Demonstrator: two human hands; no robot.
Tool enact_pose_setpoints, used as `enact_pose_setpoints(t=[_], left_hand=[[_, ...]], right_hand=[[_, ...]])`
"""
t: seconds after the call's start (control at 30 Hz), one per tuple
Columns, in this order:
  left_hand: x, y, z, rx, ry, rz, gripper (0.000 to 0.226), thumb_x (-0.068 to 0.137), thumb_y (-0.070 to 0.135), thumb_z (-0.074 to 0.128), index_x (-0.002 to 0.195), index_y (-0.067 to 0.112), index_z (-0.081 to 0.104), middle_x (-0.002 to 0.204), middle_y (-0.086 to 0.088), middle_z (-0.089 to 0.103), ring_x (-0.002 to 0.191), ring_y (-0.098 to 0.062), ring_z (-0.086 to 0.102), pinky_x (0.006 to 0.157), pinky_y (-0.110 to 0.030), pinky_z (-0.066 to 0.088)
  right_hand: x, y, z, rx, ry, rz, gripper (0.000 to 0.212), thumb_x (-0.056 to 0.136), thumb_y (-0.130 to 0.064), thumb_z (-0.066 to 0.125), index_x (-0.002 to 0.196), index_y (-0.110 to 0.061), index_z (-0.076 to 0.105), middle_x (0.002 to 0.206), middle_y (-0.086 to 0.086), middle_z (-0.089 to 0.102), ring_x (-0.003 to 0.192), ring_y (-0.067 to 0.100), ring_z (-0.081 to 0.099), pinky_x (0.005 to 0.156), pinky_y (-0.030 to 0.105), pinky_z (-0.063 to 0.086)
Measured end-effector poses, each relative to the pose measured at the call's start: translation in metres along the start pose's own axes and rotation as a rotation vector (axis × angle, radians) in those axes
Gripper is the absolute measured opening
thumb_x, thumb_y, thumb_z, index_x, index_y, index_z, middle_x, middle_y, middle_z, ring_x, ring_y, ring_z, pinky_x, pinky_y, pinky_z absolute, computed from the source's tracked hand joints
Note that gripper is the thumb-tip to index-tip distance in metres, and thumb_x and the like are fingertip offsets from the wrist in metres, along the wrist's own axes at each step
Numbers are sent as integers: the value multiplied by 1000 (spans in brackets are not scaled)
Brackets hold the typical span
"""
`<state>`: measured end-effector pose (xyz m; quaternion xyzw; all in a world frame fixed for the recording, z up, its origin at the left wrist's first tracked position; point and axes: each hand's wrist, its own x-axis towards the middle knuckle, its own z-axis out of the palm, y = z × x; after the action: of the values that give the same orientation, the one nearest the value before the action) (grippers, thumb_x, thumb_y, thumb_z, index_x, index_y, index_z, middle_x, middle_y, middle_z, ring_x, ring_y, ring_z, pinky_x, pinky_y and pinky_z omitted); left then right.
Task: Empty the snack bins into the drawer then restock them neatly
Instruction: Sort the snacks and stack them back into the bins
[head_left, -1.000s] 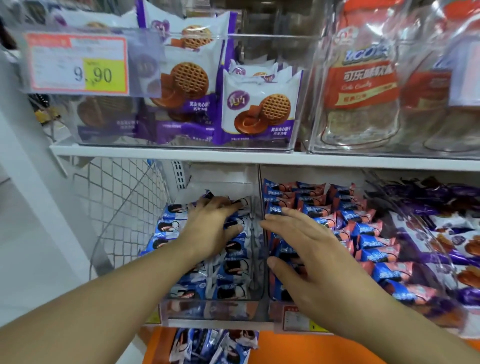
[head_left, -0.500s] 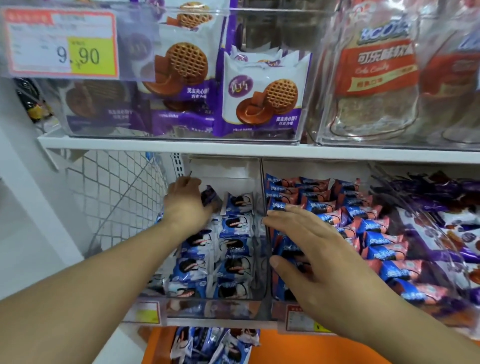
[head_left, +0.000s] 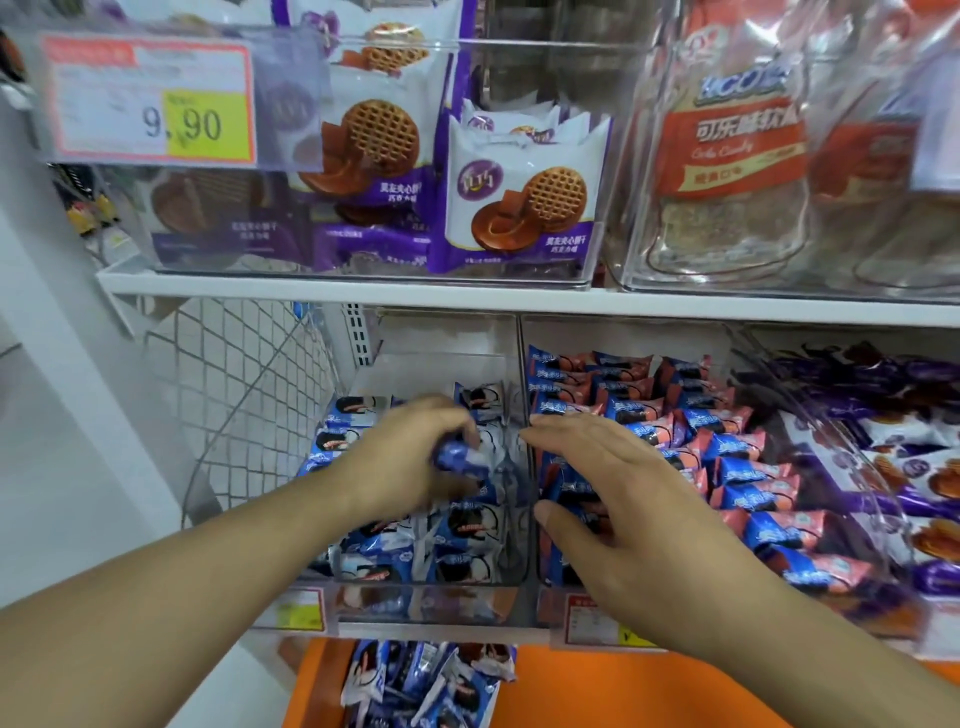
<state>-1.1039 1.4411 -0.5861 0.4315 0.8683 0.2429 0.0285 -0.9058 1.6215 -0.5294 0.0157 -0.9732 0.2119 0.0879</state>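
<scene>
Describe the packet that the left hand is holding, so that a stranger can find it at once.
Find the lower shelf's leftmost clear bin, full of blue-and-white packets. The left hand grips one blue-and-white packet above the rows. Only this packet is lifted; the others lie in rows.

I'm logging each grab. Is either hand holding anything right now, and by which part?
The left hand grips a small blue-and-white snack packet around its middle, fingers curled over it. The right hand holds nothing.
</scene>
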Motion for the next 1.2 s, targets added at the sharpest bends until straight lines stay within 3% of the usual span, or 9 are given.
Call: enact_pose_setpoints(t=[0.13,0.27,0.4,0.57,0.73,0.8,0.93,1.07,1.2], left_hand=[[-3,-7,4,-61,-66,-64,28,94,42,74,120,40,65,121,21,60,109,0,57,97,-28,50],[2,-9,1,-50,-15,-169,45,89,41,79,131,37,63,113,12,68,96,-8,65,87,-32,56],[16,-2,7,42,127,-118,41,88,37,82,126,30,69,109,8,64,87,-9,57,73,-16,42],[22,1,21,183,111,3,35,96,41,70,130,33,69,135,6,62,121,-19,58,99,-36,52],[12,4,10,283,-163,-47,57,103,57,49,157,47,34,170,13,23,157,-25,16,125,-53,22],[-2,12,-7,120,-158,-114,58,105,57,46,159,50,26,172,16,9,159,-17,5,129,-45,10],[-63,30,-45,-32,-41,-164,53,105,53,43,156,53,31,166,29,15,152,6,13,122,-21,11],[-141,29,-79,39,-105,-222,67,92,72,46,155,58,27,162,39,11,150,14,10,126,-22,12],[-193,15,-104,73,-207,-287,87,73,95,31,153,65,17,158,46,4,148,19,4,125,-17,8]], right_hand=[[-1,0,-1,4,10,0,57,104,-46,54,156,-49,32,158,-39,21,138,-26,1,109,0,1],[0,2,1,-4,11,-1,57,104,-48,53,156,-50,31,157,-42,19,132,-31,-5,106,-3,-1],[0,3,2,1,25,-14,56,103,-49,54,154,-51,32,156,-42,20,134,-30,-1,108,-1,3],[2,4,2,8,32,-20,55,103,-47,55,153,-50,34,156,-40,23,136,-27,4,108,0,4],[2,5,3,5,38,-17,55,102,-45,57,154,-47,37,158,-36,27,142,-18,12,113,6,6],[3,5,4,-1,39,-21,56,102,-44,57,154,-45,38,158,-34,29,140,-20,11,113,7,5],[2,6,2,-21,50,-34,57,102,-42,59,155,-42,39,160,-29,32,148,-12,13,118,12,5],[-1,-12,3,-157,82,-98,61,99,-31,66,156,-35,44,163,-14,37,157,15,19,129,43,22],[19,-71,13,-19,38,-183,54,100,-27,67,151,-34,51,155,-17,46,148,2,30,124,19,20]])
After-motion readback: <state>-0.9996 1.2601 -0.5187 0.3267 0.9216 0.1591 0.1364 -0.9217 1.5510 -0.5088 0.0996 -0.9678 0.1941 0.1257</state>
